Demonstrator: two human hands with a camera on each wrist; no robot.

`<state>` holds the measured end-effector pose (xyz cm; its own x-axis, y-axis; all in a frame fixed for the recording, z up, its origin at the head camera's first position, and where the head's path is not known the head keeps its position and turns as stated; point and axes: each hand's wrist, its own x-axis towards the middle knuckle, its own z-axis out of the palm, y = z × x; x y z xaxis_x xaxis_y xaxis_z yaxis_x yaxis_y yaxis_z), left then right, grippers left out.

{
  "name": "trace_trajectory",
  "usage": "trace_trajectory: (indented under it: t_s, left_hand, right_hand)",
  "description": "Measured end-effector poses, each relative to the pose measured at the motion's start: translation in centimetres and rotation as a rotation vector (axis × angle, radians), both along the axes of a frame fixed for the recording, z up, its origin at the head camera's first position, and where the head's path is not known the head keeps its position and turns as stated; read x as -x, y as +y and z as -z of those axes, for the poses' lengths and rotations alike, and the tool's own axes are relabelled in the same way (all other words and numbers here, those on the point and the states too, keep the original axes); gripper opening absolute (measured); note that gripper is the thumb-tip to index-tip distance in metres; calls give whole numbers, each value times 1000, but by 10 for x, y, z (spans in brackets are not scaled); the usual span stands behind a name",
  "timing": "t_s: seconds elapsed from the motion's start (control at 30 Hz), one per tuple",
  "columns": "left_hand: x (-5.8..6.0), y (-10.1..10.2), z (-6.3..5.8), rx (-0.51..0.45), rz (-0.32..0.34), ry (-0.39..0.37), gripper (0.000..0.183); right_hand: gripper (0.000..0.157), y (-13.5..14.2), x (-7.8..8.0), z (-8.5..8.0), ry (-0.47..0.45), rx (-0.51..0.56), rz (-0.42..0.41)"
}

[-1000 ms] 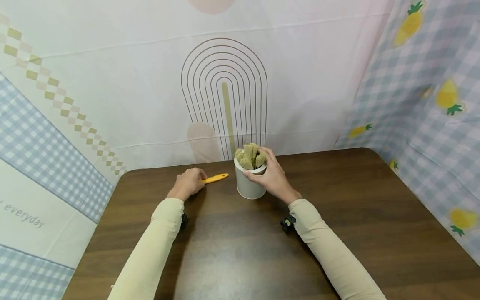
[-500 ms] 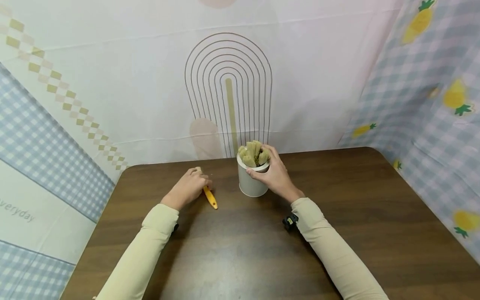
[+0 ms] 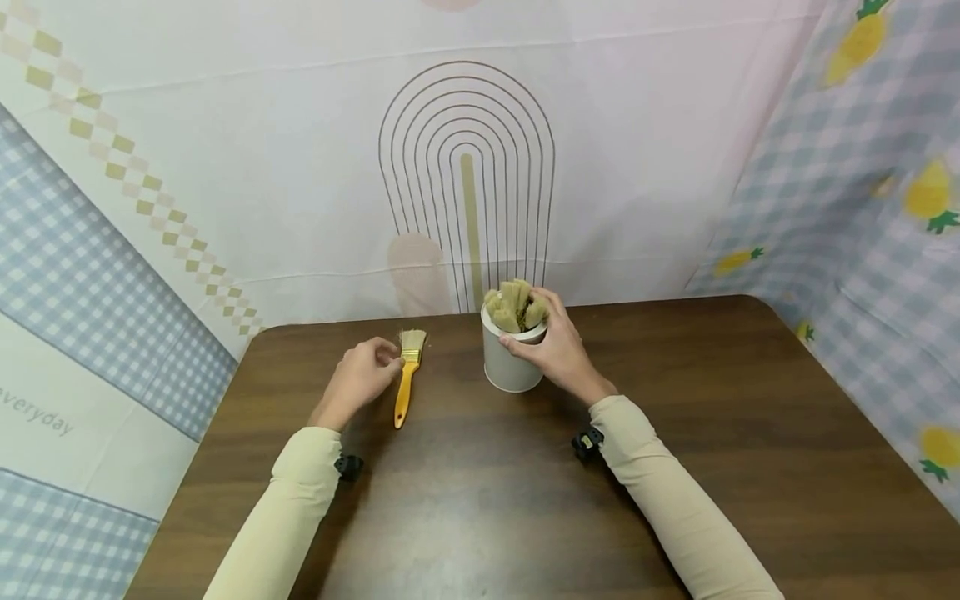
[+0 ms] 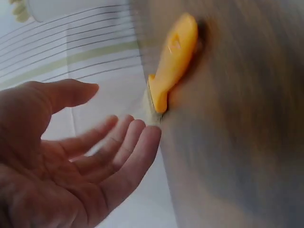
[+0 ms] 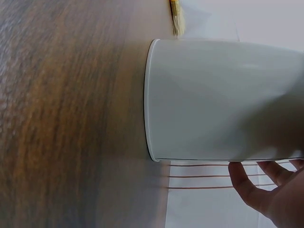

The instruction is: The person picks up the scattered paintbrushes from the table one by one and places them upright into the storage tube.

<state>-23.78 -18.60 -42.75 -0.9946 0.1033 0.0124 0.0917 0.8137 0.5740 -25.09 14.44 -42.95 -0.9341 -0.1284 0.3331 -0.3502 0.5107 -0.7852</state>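
Note:
A paintbrush [image 3: 405, 385] with a yellow handle and pale bristles lies on the table, its bristles toward the wall. Just left of it is my left hand [image 3: 358, 379], which holds nothing. In the left wrist view its fingers [image 4: 135, 156] are loosely bent and parted from the thumb, with the paintbrush handle [image 4: 176, 54] beyond them. My right hand [image 3: 562, 350] grips a pale grey can [image 3: 510, 362] near its rim, thumb in front and fingers around the far right side. Several pale bristle tufts [image 3: 513, 304] stick up from the can.
The brown wooden table [image 3: 480, 492] ends at a back edge close behind the can and paintbrush. A white printed cloth [image 3: 322, 192] hangs behind it. Checked cloth with pineapples [image 3: 840, 217] hangs on the right.
The paintbrush has swung round from its handle pointing right to its handle pointing toward me. My left hand has let go of it and drawn left. My right hand stays on the can.

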Motion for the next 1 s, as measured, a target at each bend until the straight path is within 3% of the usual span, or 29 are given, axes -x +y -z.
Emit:
trace_trajectory:
  t_s: [0.17,0.3,0.47,0.83,1.0]
  left_hand:
    - [-5,10,3,76,-89,-94,39]
    - [-6,21,8,147,-104,-66,31]
    - [-6,27,13,193,-147,-31,34]
    - [-2,19,18,64,-209,-171,29]
    - [-4,17,19,3,-212,-151,25]
  right_hand:
    - [96,1,0,-1,5,1,-4]
    - [96,1,-1,-2,2,6,2]
    - [96,-1,-2,-1,-3,16,-12]
    - [94,0,-1,2,23,29,-11]
    - [94,-1,-1,2,31,29,-10]
